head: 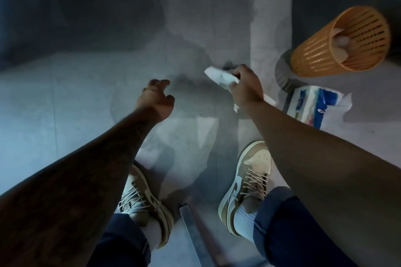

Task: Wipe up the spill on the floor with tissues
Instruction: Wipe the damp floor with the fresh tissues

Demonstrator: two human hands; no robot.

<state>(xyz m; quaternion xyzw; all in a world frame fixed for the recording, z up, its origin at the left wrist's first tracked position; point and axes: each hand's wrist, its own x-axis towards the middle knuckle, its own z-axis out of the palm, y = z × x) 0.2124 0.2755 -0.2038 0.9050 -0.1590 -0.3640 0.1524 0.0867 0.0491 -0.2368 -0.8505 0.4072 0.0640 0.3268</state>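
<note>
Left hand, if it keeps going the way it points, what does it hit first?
Probably just the floor, though depth is unclear; the left hand points past the tissue in the right hand.

Dim light — grey floor (pixel 65 110), dark wall (pixel 97 6).

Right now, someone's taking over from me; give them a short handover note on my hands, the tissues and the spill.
Left hand: empty, fingers loosely curled, over the floor.
Right hand: grips a crumpled tissue.
Tissue pack lies on the floor at right; orange basket beyond it holds used tissues, so some wiping seems done.
Left: a wet patch shows by the left shoe; wipe it, then bin the tissue.
</note>
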